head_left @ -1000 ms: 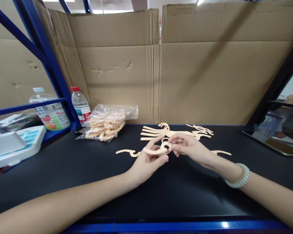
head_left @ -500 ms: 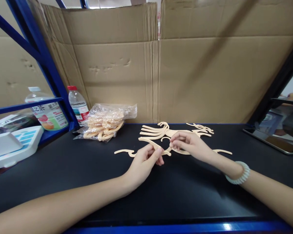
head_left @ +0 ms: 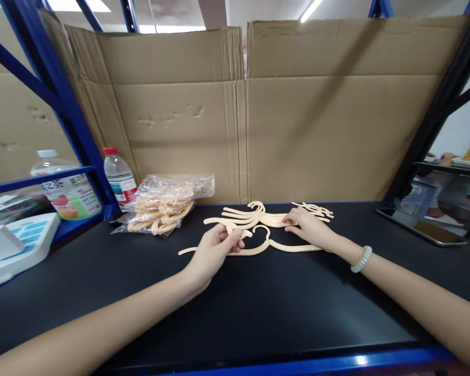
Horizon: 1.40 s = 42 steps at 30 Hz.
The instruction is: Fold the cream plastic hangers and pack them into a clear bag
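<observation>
My left hand (head_left: 215, 250) is closed on a small cream curved plastic piece (head_left: 215, 221), pinched between thumb and fingers. Below and behind it, a cream plastic clothes hanger (head_left: 292, 248) lies flat on the black table, its hook pointing away from me; my left hand covers part of its left arm. A stack of similar hangers (head_left: 273, 219) rests farther back. My right hand (head_left: 311, 230) is at the right part of that stack, fingers bent and thumb apart from them; whether the fingertips touch a hanger is unclear.
Loose thin cream pieces (head_left: 321, 210) lie behind my right hand. Clear bags of cream parts (head_left: 162, 206) sit back left, beside a red-capped bottle (head_left: 119, 177). A tablet-like device (head_left: 419, 227) lies at right. Cardboard (head_left: 337, 130) walls the back; a blue edge (head_left: 297, 361) runs in front.
My right hand has moved from beside the front hanger's hook back to the stack. The left hand, still with the curved piece, has shifted left. The view has tilted up slightly.
</observation>
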Tool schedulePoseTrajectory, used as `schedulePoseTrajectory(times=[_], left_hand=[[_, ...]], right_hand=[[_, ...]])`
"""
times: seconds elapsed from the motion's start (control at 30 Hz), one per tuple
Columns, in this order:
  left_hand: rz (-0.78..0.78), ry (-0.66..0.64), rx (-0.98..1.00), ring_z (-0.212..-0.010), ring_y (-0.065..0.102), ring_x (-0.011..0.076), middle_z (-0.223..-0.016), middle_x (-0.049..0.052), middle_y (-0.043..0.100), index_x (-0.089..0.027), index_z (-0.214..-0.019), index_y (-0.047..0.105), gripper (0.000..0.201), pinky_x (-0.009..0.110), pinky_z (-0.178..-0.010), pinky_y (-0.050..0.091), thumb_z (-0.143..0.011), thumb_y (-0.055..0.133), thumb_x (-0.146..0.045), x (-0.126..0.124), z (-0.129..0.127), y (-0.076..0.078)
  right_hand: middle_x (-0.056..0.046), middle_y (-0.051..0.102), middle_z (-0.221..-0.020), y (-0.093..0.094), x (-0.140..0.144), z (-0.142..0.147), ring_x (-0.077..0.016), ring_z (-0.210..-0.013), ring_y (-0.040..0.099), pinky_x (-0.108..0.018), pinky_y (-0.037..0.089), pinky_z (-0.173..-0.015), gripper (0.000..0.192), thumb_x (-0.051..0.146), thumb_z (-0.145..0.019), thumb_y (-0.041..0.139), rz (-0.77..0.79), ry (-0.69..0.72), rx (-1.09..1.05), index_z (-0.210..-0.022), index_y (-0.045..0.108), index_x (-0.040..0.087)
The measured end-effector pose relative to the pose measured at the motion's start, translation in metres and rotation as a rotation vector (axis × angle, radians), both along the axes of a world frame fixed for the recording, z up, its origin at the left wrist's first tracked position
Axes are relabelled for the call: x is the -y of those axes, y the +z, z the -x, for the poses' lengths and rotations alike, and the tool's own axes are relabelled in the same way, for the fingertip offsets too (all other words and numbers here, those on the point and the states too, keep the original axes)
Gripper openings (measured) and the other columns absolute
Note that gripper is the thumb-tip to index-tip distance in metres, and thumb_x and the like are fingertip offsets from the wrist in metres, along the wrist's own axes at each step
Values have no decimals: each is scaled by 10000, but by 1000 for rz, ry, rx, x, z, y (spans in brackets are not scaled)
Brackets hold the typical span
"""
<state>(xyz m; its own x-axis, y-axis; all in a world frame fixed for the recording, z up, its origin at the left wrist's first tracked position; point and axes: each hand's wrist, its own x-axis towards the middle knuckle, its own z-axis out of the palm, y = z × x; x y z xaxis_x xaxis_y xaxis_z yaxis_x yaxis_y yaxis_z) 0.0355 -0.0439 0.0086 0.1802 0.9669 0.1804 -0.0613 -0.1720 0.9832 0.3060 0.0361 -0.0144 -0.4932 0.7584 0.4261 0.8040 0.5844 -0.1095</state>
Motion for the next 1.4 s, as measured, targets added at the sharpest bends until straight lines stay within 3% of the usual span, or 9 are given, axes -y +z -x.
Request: schedulePoseTrajectory(times=[0.23, 0.4, 0.57, 0.67, 0.8, 0.9, 1.1, 1.23, 1.4], left_hand=[[-74, 73, 23, -606, 511, 74, -670, -13, 605, -136, -713, 584, 318, 207, -644, 453, -655, 782, -378, -22, 24, 30], [-122, 72, -140, -656, 505, 72, -802, 9, 611, -141, -789, 660, 245, 186, -628, 428, -711, 756, -353, -32, 54, 18], [-15, 85, -42, -625, 474, 54, -765, -19, 555, -154, -825, 672, 260, 174, -628, 429, -703, 765, -364, -37, 71, 4], [19, 31, 7, -621, 483, 52, -734, -26, 550, -153, -840, 667, 265, 171, -643, 436, -684, 786, -331, -37, 71, 4], [68, -28, 80, -613, 492, 54, -707, -25, 549, -143, -811, 654, 252, 165, -626, 439, -670, 802, -290, -34, 71, 4], [103, -86, 139, -629, 508, 62, -706, -21, 549, -145, -800, 640, 209, 176, -632, 453, -703, 781, -263, -33, 71, 2], [187, -227, 210, -725, 597, 100, -972, 39, 620, -141, -758, 605, 218, 256, -720, 516, -685, 794, -224, -22, 68, 6], [184, -315, 219, -722, 635, 123, -965, 51, 634, -137, -756, 597, 200, 271, -720, 531, -705, 775, -210, -18, 66, 7], [203, -320, 235, -746, 669, 148, -930, 52, 650, -126, -752, 599, 202, 279, -742, 549, -694, 779, -195, -18, 65, 4]], right_hand=[[-77, 593, -865, -4, -6, 0, -230, -882, 550, -358, 457, -807, 49, 148, -829, 592, -11, 4, -61, -786, 601, 171], [-64, 595, -841, 2, -1, 1, -213, -826, 552, -340, 448, -758, 46, 195, -839, 565, -20, 43, -137, -794, 566, 187], [-33, 616, -775, 12, 6, 1, -181, -701, 560, -307, 431, -657, 70, 235, -847, 516, 38, 2, -227, -789, 531, 199], [-24, 635, -770, 19, 10, -2, -183, -706, 587, -314, 447, -671, 60, 263, -835, 532, 44, 9, -297, -822, 530, 204], [-53, 663, -878, 30, 17, -9, -201, -795, 618, -340, 473, -731, 186, 314, -862, 520, 40, 111, -352, -990, 602, 209], [-62, 654, -855, 38, 23, -11, -190, -753, 609, -325, 476, -685, 214, 355, -892, 506, 79, 185, -326, -945, 647, 203], [-59, 639, -802, 42, 30, -6, -170, -683, 590, -295, 463, -600, 223, 389, -876, 553, 131, 240, -374, -904, 664, 198], [-56, 647, -810, 42, 33, -3, -166, -685, 592, -286, 455, -591, 199, 366, -867, 558, 113, 254, -372, -885, 668, 202], [-47, 656, -840, 41, 32, -5, -160, -703, 594, -282, 457, -612, 154, 311, -864, 556, 80, 256, -343, -896, 669, 212]])
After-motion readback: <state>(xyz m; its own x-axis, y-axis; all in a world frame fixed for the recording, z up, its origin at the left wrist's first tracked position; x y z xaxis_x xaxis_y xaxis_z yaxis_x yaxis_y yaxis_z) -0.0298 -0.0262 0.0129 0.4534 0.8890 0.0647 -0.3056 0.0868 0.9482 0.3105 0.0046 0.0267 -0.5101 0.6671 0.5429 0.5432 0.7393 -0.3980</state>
